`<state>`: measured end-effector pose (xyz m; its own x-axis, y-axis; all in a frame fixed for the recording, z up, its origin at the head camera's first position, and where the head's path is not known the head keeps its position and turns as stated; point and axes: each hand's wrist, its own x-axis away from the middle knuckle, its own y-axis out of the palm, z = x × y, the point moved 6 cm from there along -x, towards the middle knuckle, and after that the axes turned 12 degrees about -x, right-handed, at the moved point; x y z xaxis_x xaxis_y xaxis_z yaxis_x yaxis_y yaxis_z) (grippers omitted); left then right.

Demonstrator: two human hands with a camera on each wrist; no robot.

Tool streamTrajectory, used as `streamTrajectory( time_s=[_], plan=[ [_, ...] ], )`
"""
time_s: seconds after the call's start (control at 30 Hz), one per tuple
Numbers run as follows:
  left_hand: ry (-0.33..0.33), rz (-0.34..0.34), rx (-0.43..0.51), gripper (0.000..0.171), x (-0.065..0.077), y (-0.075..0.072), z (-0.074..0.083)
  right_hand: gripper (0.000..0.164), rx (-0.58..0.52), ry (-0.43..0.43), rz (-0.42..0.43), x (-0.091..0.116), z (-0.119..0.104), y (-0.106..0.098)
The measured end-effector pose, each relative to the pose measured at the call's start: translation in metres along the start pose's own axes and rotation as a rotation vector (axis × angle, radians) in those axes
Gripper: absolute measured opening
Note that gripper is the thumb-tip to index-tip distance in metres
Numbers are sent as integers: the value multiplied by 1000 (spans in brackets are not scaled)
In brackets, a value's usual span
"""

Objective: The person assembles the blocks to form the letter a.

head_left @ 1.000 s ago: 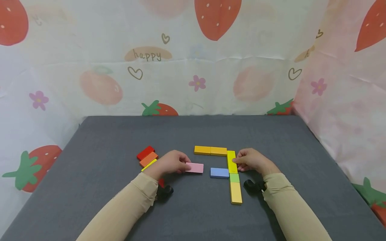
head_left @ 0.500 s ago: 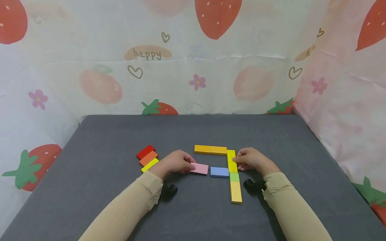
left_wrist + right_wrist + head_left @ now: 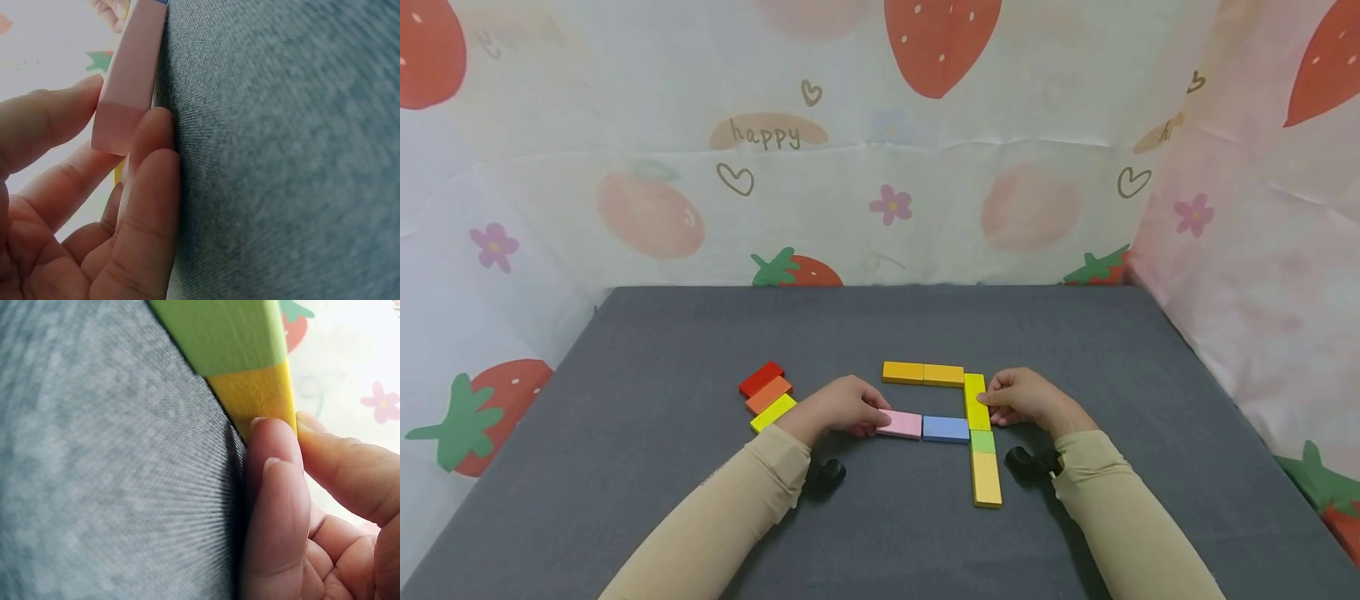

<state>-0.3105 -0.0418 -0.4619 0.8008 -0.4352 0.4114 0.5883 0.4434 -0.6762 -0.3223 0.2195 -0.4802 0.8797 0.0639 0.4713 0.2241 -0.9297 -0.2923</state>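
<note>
My left hand (image 3: 844, 407) pinches the left end of a pink block (image 3: 901, 424) that lies flat, its right end meeting a blue block (image 3: 946, 429). In the left wrist view, the thumb and fingers hold the pink block (image 3: 129, 75) low over the cloth. My right hand (image 3: 1028, 397) holds a yellow block (image 3: 974, 392) from its right side, thumb on top and fingertips along the edge. The right wrist view has the yellow block (image 3: 253, 400) end to end with a green block (image 3: 231, 334). The blue block reaches the column's left side.
Two orange-yellow blocks (image 3: 922, 374) run left from the yellow block's far end. A tan-yellow block (image 3: 987, 480) continues the column nearer me. Left of my left hand lie a red block (image 3: 762, 379), an orange block (image 3: 769, 394) and another yellow block (image 3: 772, 412). Dark grey cloth (image 3: 685, 333) covers the table.
My left hand has slid the pink block rightward and slightly nearer me, up to the blue block's left end. The right hand has stayed at the yellow block.
</note>
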Motion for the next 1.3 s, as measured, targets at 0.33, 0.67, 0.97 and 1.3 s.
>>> streamTrajectory(
  time_s=[0.33, 0.67, 0.97, 1.3],
  plan=[
    [14, 22, -24, 16, 1, 1, 6, 20, -5, -5, -13, 1, 0, 0],
    [5, 76, -42, 17, -2, 0, 4, 19, -16, 4, 0, 2, 0, -1],
    [-30, 98, -59, 6, -1, -1, 2, 19, -6, 6, 4, 2, 1, -1],
    [-17, 79, -64, 4, -1, -1, 2, 20, -7, 3, -2, 3, -1, 0]
  ],
)
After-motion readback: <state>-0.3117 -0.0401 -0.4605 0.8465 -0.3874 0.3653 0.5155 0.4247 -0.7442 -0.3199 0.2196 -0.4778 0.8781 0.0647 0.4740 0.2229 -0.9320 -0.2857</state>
